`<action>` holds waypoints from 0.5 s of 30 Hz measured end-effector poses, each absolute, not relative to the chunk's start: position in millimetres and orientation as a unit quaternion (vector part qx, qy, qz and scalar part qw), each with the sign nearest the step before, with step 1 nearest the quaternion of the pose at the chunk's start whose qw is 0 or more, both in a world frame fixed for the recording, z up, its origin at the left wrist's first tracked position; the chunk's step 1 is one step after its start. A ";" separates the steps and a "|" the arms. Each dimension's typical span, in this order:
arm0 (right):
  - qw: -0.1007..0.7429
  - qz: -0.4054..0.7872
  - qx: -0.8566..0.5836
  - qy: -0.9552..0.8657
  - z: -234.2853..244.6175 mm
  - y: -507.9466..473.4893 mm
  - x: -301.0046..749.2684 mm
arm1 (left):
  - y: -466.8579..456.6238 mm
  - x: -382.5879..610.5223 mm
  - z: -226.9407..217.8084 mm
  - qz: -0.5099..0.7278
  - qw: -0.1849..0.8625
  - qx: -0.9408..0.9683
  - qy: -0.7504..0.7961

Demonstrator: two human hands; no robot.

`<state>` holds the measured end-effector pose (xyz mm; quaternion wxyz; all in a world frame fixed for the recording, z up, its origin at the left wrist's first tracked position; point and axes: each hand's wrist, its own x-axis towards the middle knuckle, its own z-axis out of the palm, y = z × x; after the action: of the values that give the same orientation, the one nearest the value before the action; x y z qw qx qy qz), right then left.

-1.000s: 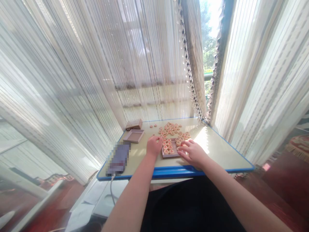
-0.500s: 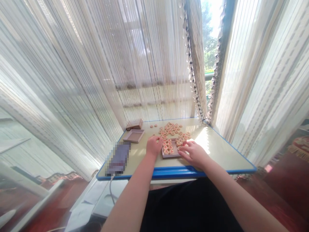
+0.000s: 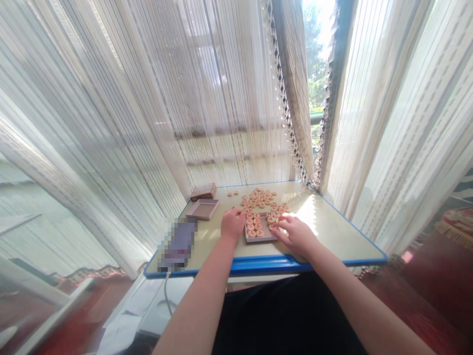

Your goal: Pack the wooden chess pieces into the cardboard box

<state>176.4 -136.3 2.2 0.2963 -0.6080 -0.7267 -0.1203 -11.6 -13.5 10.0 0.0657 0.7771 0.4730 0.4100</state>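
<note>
A small flat tray (image 3: 263, 237) lies near the table's front edge, with several round wooden game pieces (image 3: 254, 225) laid in rows inside it. My left hand (image 3: 232, 224) rests curled against the tray's left side, fingers closed by its corner. My right hand (image 3: 295, 232) lies over the tray's right part, its fingers bent down onto the pieces there; what they pinch is hidden. A loose heap of the same pieces (image 3: 263, 198) is spread on the table just beyond the tray.
The cream table has a blue rim (image 3: 258, 265). An empty box lid (image 3: 202, 209) and a closed patterned box (image 3: 203, 191) sit at the back left. A blurred phone (image 3: 179, 244) with a cable lies at the front left. Sheer curtains hang around the table.
Both hands stay at the tray. The right fingers have shifted slightly over the pieces; the view has swung a little.
</note>
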 end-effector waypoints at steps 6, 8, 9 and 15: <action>0.310 -0.127 -0.760 -0.557 -1.7 -129.5 193.5 | -13.0 -13.0 11.5 0.488 0.002 0.753 0.441; 0.288 -0.090 -0.783 -0.544 -3.0 -126.7 199.4 | -13.3 -12.9 11.2 0.485 0.002 0.761 0.432; 0.278 -0.070 -0.789 -0.544 -3.5 -125.7 201.5 | -13.4 -12.7 10.9 0.478 0.007 0.768 0.427; 0.256 -0.029 -0.803 -0.538 -7.5 -124.1 208.0 | -12.6 -12.7 9.9 0.458 0.032 0.780 0.425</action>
<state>208.0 -124.1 -7.5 0.2556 -0.8028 -0.5378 -0.0294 -12.7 -12.6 9.9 0.0316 0.7801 0.4253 0.4577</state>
